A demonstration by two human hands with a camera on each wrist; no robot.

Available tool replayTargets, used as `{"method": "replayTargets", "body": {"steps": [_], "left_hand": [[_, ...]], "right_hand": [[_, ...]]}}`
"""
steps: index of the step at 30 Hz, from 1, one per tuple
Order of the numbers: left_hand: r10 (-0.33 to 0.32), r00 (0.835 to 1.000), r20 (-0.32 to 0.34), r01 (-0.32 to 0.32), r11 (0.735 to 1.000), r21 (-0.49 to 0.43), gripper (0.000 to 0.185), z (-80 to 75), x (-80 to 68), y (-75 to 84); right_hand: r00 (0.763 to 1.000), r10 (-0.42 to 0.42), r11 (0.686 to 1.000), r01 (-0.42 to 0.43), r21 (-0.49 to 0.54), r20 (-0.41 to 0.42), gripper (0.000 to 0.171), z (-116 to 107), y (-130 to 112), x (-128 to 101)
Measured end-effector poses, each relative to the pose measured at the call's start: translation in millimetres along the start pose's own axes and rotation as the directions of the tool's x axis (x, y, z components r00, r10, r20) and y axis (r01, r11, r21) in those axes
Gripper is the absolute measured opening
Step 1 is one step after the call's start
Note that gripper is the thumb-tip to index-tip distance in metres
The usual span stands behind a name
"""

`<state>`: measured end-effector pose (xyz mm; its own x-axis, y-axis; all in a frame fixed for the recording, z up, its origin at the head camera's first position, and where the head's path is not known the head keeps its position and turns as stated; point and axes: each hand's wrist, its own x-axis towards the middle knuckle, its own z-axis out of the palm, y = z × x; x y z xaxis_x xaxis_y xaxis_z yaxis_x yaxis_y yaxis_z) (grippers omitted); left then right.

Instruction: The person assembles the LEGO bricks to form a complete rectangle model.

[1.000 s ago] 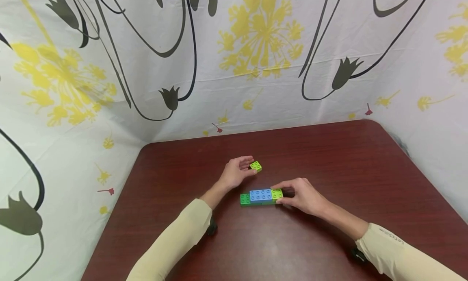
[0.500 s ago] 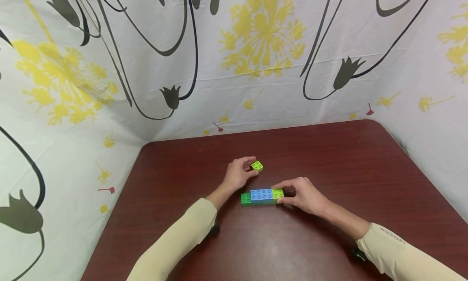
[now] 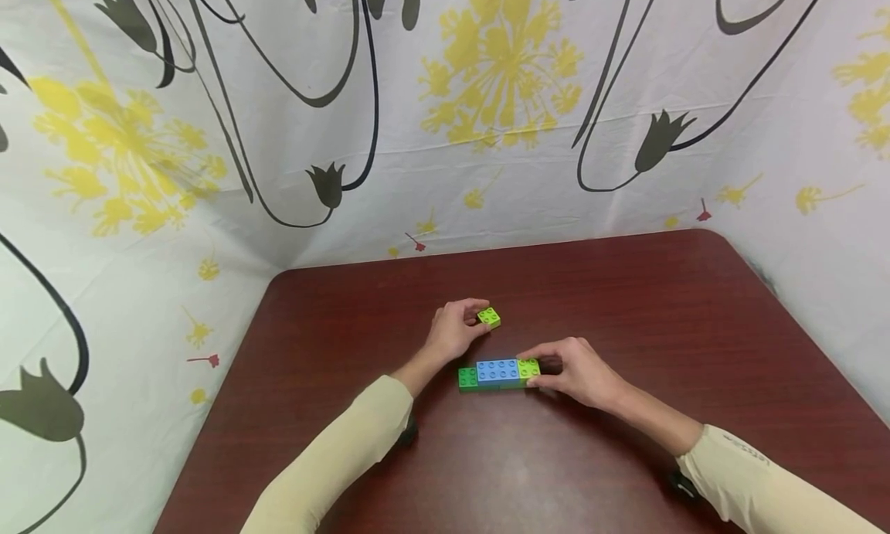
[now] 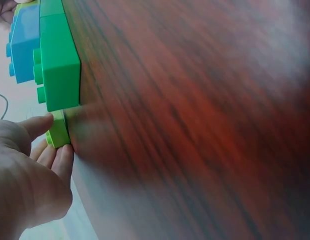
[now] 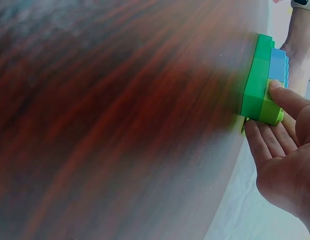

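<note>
On the dark red table, my left hand pinches a small lime brick between thumb and fingers. In the left wrist view the same lime brick rests on the table, with my left hand curled round it. Just in front lies a brick row: a long green base with a blue brick and a lime brick on top. My right hand grips its right end. In the right wrist view the thumb lies on the lime end of the green base.
White cloth with yellow flowers and black stems walls the table at the back and on both sides. The table's rounded far corners meet the cloth. Both arms wear beige sleeves.
My left hand's fingers have curled closer round the small lime brick, which stays in about the same spot. The right hand and the brick row have not moved.
</note>
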<state>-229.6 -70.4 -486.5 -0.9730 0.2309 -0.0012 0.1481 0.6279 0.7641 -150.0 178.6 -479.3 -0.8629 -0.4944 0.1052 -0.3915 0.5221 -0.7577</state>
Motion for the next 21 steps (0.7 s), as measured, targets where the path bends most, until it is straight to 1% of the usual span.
{"method": "replayTargets", "body": {"steps": [6,15,21], "left_hand": [[0.015,1.000,0.025,-0.015,1.000,-0.015,0.040,-6.7,-1.3,-6.4],[0.044,0.999,0.026,-0.043,0.998,-0.036,0.039,-26.3,-11.1,-11.6],[0.056,0.998,0.037,-0.054,0.998,-0.040,0.039,-39.5,-20.4,-14.5]], "right_hand": [[1.000,-0.003,1.000,0.003,0.003,0.001,0.036,-0.5,-0.1,0.0],[1.000,-0.007,1.000,0.007,-0.002,0.006,0.036,-0.7,-1.4,1.1],[1.000,-0.009,1.000,0.009,0.005,0.000,0.037,-0.1,-1.4,0.4]]}}
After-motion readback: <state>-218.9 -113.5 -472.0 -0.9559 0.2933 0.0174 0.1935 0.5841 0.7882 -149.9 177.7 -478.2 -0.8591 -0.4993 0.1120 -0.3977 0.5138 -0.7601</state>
